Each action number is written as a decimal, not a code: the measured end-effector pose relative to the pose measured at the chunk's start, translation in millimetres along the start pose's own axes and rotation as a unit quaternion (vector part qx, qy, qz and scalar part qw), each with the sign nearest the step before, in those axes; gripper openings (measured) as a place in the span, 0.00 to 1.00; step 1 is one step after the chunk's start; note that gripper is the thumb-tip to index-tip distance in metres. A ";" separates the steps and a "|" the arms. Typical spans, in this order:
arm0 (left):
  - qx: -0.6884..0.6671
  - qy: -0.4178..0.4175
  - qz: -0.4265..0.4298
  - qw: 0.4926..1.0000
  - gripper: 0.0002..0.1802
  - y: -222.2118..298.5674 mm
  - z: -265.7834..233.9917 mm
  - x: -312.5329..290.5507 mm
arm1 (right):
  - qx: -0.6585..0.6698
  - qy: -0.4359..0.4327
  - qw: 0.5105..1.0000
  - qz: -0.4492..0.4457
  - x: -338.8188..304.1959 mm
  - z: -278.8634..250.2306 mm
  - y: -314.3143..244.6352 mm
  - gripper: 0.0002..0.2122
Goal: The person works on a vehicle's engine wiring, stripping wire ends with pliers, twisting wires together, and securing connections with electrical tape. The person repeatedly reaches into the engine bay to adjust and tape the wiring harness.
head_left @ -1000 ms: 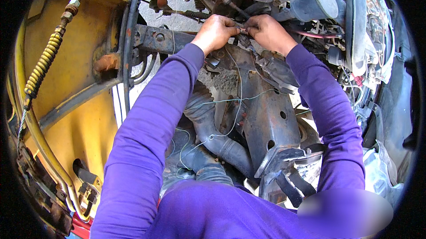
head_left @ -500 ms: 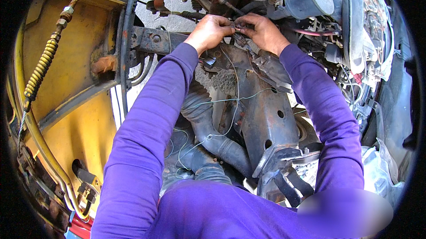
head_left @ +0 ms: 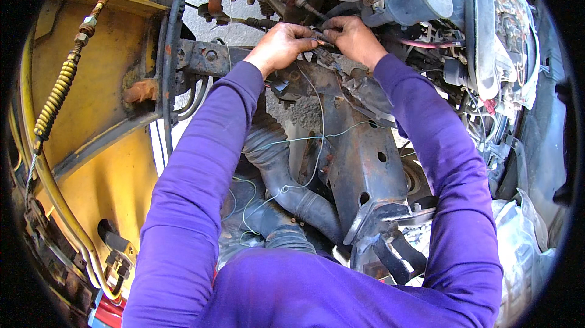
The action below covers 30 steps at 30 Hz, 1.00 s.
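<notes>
Over the steel beam [head_left: 326, 80], our left hand [head_left: 281, 46] and right hand [head_left: 353, 38] stay pinched, seemingly on wire [head_left: 317, 39]. Work continues, little shifted.

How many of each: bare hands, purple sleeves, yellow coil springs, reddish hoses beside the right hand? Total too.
Bare hands: 2 (left hand, right hand)
Purple sleeves: 2 (left sleeve, right sleeve)
Yellow coil spring: 1
Reddish hose: 1
Total: 6
Small thing at the fingertips: mostly hidden, not counted.
</notes>
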<state>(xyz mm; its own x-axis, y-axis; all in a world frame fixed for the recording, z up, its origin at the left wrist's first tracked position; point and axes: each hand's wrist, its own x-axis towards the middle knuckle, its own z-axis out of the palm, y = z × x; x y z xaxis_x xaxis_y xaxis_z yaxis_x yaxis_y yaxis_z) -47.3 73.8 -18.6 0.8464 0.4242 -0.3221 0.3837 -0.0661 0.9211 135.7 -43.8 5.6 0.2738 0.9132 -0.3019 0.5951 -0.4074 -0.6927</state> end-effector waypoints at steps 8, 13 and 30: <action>0.041 -0.058 0.021 0.997 0.21 2.2 -3.2 8.0 | -0.110 0.016 0.988 -0.104 -50.2 -16.4 -22.8 0.16; 0.053 -0.018 -0.018 0.998 0.21 -2.6 -6.4 6.3 | -0.172 -0.079 0.982 0.018 -155.8 -86.1 -59.4 0.18; 0.292 -0.083 0.206 0.930 0.20 -67.4 -2.0 39.6 | -0.280 0.169 0.792 0.515 -755.2 -58.8 31.4 0.16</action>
<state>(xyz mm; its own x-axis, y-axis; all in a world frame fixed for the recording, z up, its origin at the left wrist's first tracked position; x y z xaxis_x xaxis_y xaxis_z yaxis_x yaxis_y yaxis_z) -40.4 96.9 -93.0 0.9929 0.1116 -0.0422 0.1081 -0.6917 0.7140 -8.0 -746.8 250.3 0.9626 0.0765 -0.2599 0.1399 -0.9619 0.2350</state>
